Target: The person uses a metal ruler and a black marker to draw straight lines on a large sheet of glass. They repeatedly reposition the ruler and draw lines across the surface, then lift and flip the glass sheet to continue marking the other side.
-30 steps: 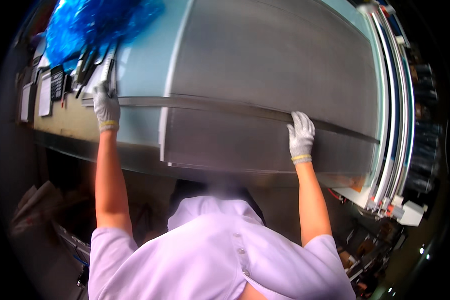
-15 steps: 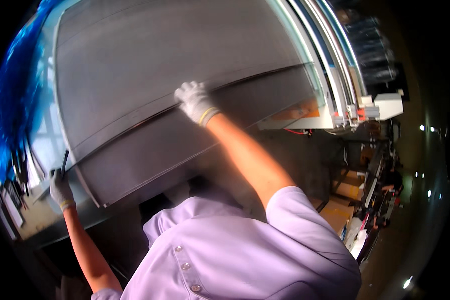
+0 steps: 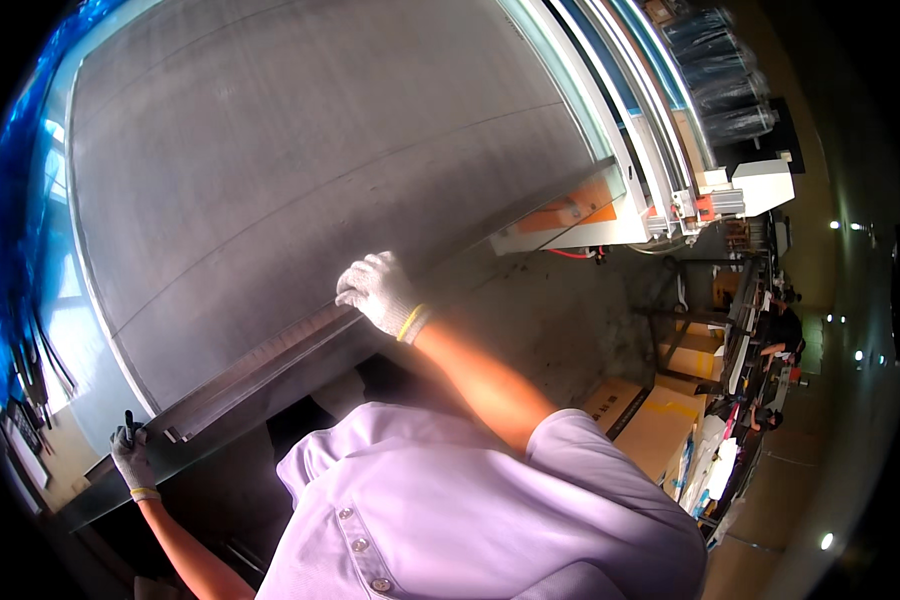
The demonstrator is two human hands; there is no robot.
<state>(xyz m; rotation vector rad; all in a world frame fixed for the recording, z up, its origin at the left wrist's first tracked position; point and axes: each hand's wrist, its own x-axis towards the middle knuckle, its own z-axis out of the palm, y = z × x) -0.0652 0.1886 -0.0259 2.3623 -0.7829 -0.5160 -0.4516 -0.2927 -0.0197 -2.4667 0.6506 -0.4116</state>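
A large dark grey sheet with thin curved-looking lines across it covers the work table. Along its near edge lies a long dark strip with a reddish-brown sheen, its left end close to the table corner. My right hand, in a white knit glove with a yellow cuff, has its fingers curled over this strip near its middle. My left hand, gloved alike, is closed around a slim black stick-shaped tool beside the strip's left end. Its tip points away from me; its exact kind is unclear.
Blue plastic film hangs along the left, above several dark hand tools. A machine rail with a white end block runs along the right. Cardboard boxes and a dark rack stand at the lower right, with people farther off.
The strip has moved from across the sheet to its near edge, with my right hand drawn toward me. My left hand has also come nearer, still holding the black tool. The view has shifted slightly.
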